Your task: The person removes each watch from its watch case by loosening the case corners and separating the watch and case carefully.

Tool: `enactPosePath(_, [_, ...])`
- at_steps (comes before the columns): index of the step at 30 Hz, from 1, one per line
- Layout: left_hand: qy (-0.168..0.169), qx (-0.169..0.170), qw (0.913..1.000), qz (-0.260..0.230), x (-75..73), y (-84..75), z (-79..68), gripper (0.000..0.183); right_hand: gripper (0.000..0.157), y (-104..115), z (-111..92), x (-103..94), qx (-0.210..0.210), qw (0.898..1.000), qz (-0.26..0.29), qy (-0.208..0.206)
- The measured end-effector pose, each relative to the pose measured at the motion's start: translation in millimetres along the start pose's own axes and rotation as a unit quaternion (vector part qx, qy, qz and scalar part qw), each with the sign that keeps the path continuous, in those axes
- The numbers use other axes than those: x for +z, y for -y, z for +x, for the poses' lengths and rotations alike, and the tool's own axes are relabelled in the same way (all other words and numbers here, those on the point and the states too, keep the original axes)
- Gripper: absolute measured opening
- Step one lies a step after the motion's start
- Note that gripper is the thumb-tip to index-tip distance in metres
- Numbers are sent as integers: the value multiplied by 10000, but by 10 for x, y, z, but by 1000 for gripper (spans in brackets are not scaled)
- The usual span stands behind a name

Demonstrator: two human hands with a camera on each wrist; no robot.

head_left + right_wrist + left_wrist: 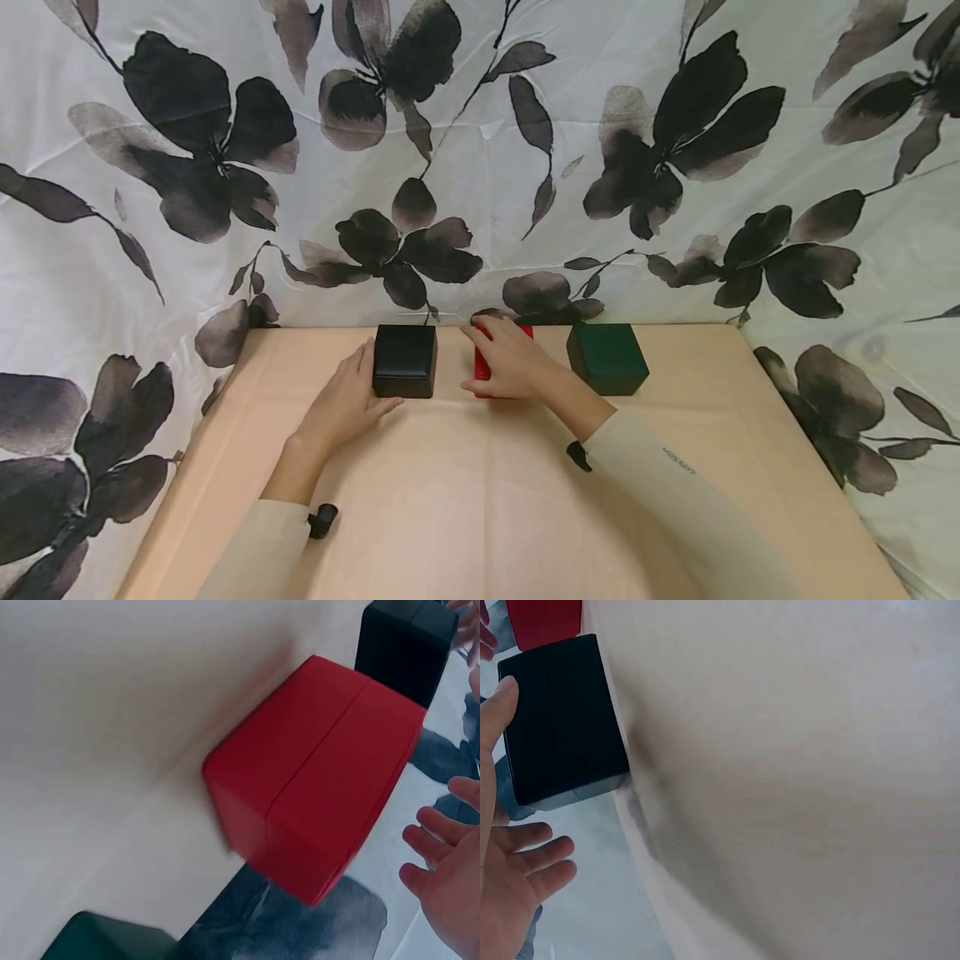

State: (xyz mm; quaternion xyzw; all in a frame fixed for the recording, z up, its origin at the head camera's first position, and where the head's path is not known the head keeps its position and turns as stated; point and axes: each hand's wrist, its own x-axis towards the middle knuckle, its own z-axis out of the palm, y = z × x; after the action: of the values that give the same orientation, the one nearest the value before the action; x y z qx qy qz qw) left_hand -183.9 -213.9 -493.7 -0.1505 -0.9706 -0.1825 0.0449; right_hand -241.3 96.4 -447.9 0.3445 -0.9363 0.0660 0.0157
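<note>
Three small lidded boxes sit in a row near the table's back edge. My left hand (341, 407) is at the left side of the black box (404, 362), thumb by its near edge. In the left wrist view the thumb overlaps the box while the other fingers extend beyond it. Over the red box (481, 363) reaches my right hand (517, 358), covering much of it in the head view. Its fingers are spread and show to the side of the red box (315, 761) in the right wrist view. A seam runs round that box.
To the right of the red box stands the dark green box (607, 360). A cream cloth covers the table (480, 500). Behind it hangs a white curtain (495, 167) with dark flowers, close to the back edge.
</note>
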Motion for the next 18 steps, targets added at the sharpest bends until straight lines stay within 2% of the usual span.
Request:
enactPosePath(8, [138,-218,9989,-396,44,90,70,121,94,135,216,31,-339,9993,15,167])
enactPosePath(18, [126,-430,9941,-984,96,169,91,123,101,258,377,129,-433,9987,73,272])
